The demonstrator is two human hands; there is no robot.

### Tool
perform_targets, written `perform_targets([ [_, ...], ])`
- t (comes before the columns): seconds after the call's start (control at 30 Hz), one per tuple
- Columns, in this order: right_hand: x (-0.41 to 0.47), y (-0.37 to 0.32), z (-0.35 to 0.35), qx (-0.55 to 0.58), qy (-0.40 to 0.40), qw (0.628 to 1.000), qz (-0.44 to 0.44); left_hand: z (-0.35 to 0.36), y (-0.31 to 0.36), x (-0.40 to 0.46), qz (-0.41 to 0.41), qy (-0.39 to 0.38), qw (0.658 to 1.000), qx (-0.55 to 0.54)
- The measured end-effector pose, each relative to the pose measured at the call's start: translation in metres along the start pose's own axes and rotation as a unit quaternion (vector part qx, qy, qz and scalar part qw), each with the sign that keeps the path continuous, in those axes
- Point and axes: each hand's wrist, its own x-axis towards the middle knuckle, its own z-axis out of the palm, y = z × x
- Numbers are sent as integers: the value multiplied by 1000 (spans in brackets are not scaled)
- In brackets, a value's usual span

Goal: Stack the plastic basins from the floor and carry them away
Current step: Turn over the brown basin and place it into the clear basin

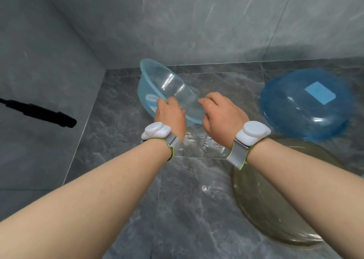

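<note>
A pale blue see-through basin (167,85) is tilted up off the floor near the wall corner, its opening turned to the right. My left hand (171,115) grips its near rim, and my right hand (222,113) holds the same rim just to the right. A darker blue basin (303,105) lies upside down on the floor at the right, a pale label on its base. A brownish see-through basin (275,209) lies on the floor below it, partly hidden by my right forearm.
Grey marble floor tiles (187,199) look wet and shiny. Grey tiled walls (197,22) close the space behind and on the left. A black rod-like fitting (39,113) juts out from the left wall at hand height.
</note>
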Motion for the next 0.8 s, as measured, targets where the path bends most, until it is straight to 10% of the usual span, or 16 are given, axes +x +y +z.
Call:
perform_targets([
  [0.33,-26,5,24,-3,-96,995,25,29,-11,-29,201,-168,911,320],
  [0.8,-86,83,14,-40,-231,959,162,87,23,-50,247,-199,930,186],
])
